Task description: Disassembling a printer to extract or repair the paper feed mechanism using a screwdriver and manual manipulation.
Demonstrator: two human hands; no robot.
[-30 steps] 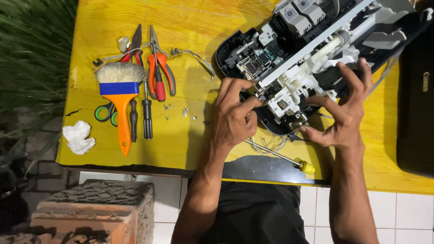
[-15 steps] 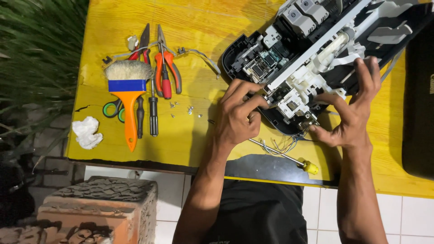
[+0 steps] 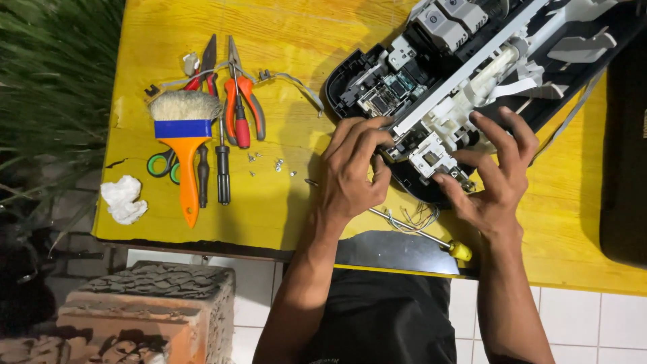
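An opened black printer with white and grey inner parts lies tilted on the yellow table. My left hand rests on the printer's near edge, fingers curled against the mechanism. My right hand grips the white and grey gear block at the printer's lower edge, fingers spread over it. A long screwdriver with a yellow handle lies under my hands near the table's front edge, beside loose thin wires.
At the left lie an orange-handled brush, red pliers, two black screwdrivers, green scissors, several small screws and a white crumpled tissue. A black device sits at the right edge. A brick stands below.
The view has shifted a little to the right. Both hands stay on the printer's mechanism; my left hand's fingers have curled tighter on the near edge.
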